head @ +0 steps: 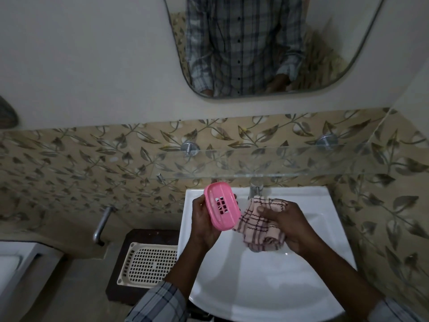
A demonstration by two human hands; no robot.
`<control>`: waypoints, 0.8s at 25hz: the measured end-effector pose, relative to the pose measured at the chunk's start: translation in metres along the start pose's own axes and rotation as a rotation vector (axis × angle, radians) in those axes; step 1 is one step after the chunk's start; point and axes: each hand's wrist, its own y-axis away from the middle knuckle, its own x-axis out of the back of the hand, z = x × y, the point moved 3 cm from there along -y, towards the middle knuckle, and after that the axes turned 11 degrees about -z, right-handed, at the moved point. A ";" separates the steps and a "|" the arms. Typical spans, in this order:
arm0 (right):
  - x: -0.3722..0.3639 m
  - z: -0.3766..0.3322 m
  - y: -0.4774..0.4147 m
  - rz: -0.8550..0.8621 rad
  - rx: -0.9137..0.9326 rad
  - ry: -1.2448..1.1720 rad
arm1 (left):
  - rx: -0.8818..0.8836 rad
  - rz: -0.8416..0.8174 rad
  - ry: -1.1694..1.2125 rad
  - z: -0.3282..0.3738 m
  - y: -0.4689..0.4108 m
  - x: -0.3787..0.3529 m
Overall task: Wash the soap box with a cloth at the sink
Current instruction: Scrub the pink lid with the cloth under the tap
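My left hand [204, 225] grips a pink soap box [222, 205] above the left rim of the white sink [267, 282]. The box is tilted, its slotted inside facing me, fingertips curling over its far edge. My right hand [287, 226] holds a pink checked cloth [260, 225] bunched in its fingers, thumb pressing on top. The cloth touches the right edge of the box, just in front of the tap [255, 189].
A glass shelf [278, 161] on metal pegs juts out above the sink. A cream perforated tray [148, 264] lies on a dark stand left of the sink. A metal pipe [102, 225] sticks from the tiled wall. A mirror [267, 43] hangs above.
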 end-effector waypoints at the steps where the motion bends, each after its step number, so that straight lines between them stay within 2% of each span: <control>1: -0.002 -0.004 0.001 0.024 0.079 0.141 | 0.001 -0.011 0.022 -0.001 0.001 0.001; 2: -0.005 -0.009 0.002 0.054 0.207 0.391 | -0.011 -0.007 0.049 -0.004 0.002 0.002; 5: -0.041 -0.009 0.013 0.050 0.760 1.345 | -0.068 0.053 0.085 -0.013 -0.003 0.000; 6: -0.050 0.001 0.017 0.012 0.861 1.553 | -0.068 0.066 0.091 -0.017 -0.005 -0.004; 7: -0.056 0.012 0.020 -0.021 0.863 1.621 | -0.063 0.085 0.075 -0.021 -0.008 -0.008; 8: -0.060 0.021 0.022 -0.016 0.769 1.580 | -0.062 0.114 0.041 -0.025 -0.011 -0.009; 9: -0.064 0.026 0.023 0.007 0.592 1.422 | -0.068 0.147 0.002 -0.028 -0.012 -0.008; 11: -0.067 0.027 0.022 0.045 0.240 0.924 | -0.100 0.168 0.021 -0.032 -0.014 -0.006; 12: -0.066 0.025 0.018 0.047 0.138 0.712 | -0.104 0.153 0.070 -0.032 -0.014 -0.007; 13: -0.060 0.018 0.014 0.058 0.102 0.601 | -0.101 0.129 0.110 -0.030 -0.014 -0.007; 15: -0.046 -0.003 0.009 0.113 0.100 0.527 | -0.084 0.093 0.150 -0.024 -0.014 -0.006; 17: -0.038 -0.026 0.008 0.147 0.184 0.604 | -0.090 0.073 0.136 -0.021 -0.013 -0.006; 19: -0.045 -0.035 0.014 0.118 0.419 0.807 | -0.095 0.045 0.120 -0.024 -0.011 -0.009; 20: -0.055 -0.032 0.019 0.102 0.572 1.018 | -0.091 0.032 0.125 -0.023 -0.011 -0.012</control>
